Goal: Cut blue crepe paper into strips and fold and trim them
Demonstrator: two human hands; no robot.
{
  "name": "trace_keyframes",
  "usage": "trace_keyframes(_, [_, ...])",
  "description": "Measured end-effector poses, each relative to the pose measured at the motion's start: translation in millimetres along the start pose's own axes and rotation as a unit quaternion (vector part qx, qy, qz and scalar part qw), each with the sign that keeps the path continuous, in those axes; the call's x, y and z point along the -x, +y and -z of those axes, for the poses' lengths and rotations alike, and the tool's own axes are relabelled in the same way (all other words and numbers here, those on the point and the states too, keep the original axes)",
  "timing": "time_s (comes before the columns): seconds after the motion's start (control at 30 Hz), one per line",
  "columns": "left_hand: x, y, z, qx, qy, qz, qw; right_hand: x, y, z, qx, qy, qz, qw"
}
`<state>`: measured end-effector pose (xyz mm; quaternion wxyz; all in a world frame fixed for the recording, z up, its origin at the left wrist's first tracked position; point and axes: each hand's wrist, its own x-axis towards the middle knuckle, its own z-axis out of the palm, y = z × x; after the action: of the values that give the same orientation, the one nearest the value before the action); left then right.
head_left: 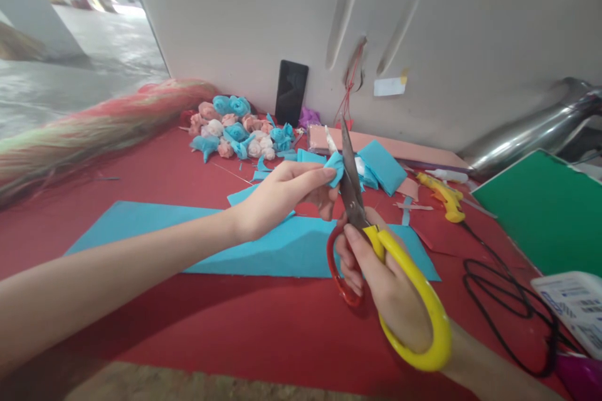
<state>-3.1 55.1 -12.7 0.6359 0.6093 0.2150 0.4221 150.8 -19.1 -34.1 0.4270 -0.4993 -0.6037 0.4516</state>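
My left hand (286,191) pinches a small folded piece of blue paper (335,167) between thumb and fingers, with a white pointed tip (330,139) rising behind it. In my right hand (380,276) is a big pair of scissors (353,191) with one yellow and one red handle. Its blades point up and away, slightly parted, right beside the blue piece; whether they touch it I cannot tell. Under both hands lies a long flat sheet of blue crepe paper (226,247). Folded blue squares (382,166) rest just beyond the scissors.
Blue, pink and white paper roses (237,128) are heaped at the back, near an upright phone (291,93). To the right are a yellow glue gun (442,194) with a black cord (498,301) and a green board (545,210). A fringed bundle (103,122) lines the left edge.
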Motion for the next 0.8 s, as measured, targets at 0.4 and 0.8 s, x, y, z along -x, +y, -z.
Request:
trace_keyframes(0.4, [-5, 3, 10.4, -0.013, 0.041, 0.010, 0.999, -5, -15, 11, -0.015, 0.045, -0.061, 0.997])
trace_keyframes(0.8, [-1, -3, 20.5, -0.131, -0.004, 0.007, 0.991, -21, -27, 29, -0.091, -0.054, -0.072, 0.992])
